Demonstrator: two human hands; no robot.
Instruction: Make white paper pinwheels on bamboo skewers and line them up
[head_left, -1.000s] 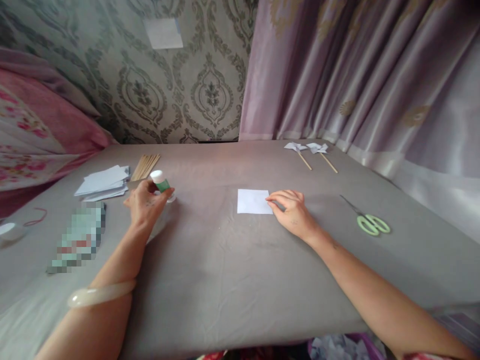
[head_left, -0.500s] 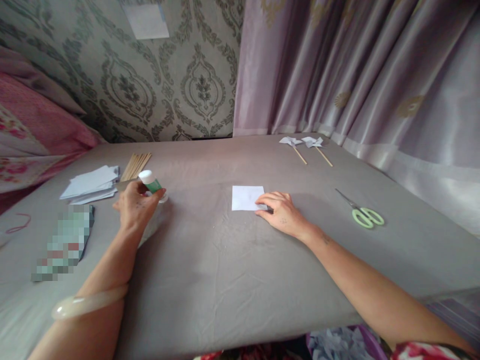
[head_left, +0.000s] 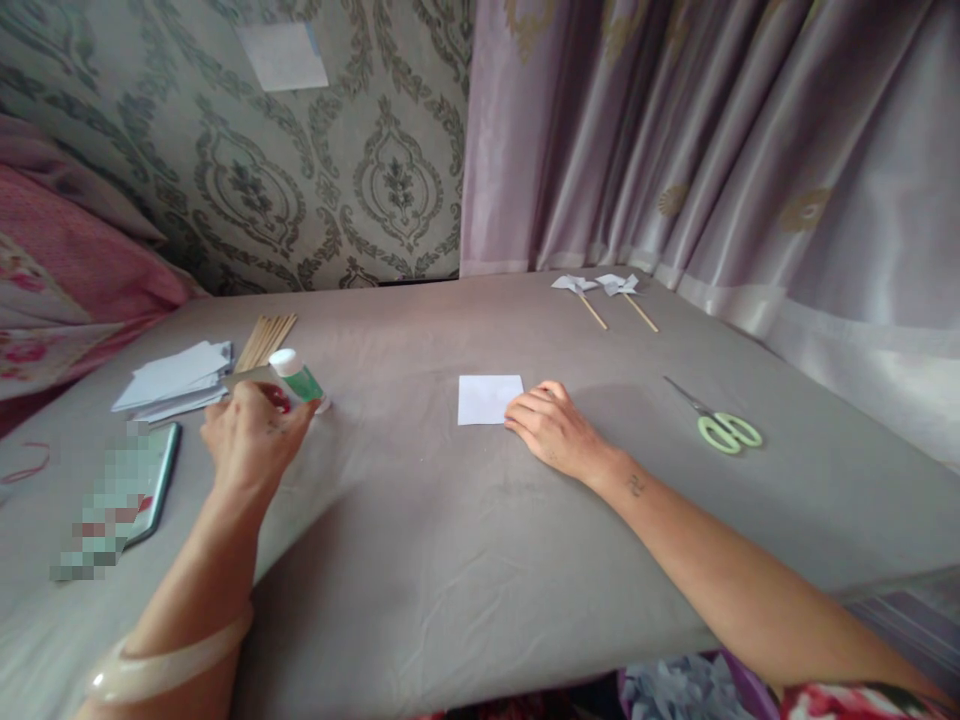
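My left hand (head_left: 251, 430) is beside an upright glue stick (head_left: 296, 376) with a white cap and a green label. Its thumb overlaps the stick's lower part, but whether it touches is unclear. A gap shows between thumb and bent fingers, with something small and red (head_left: 278, 396) visible there. A flat greyish piece (head_left: 251, 376) lies behind the knuckles. On the grey cloth in the middle lies a white paper square (head_left: 487, 399). My right hand (head_left: 555, 425) has its fingers together on the square's lower right corner, hiding it.
Stacked white paper (head_left: 176, 378) and thin wooden sticks (head_left: 266, 338) lie at the left, behind a blurred, pale green flat object (head_left: 124, 500). Two paper pinwheels (head_left: 574, 285) on sticks lie at the back right. Green-handled scissors (head_left: 724, 430) rest at the right. A purple bin (head_left: 750, 690) stands below the front edge.
My left hand has drawn back a little toward me and left from around the glue stick, which stays standing. My right fingers have closed together at the paper's corner. The view shifts slightly.
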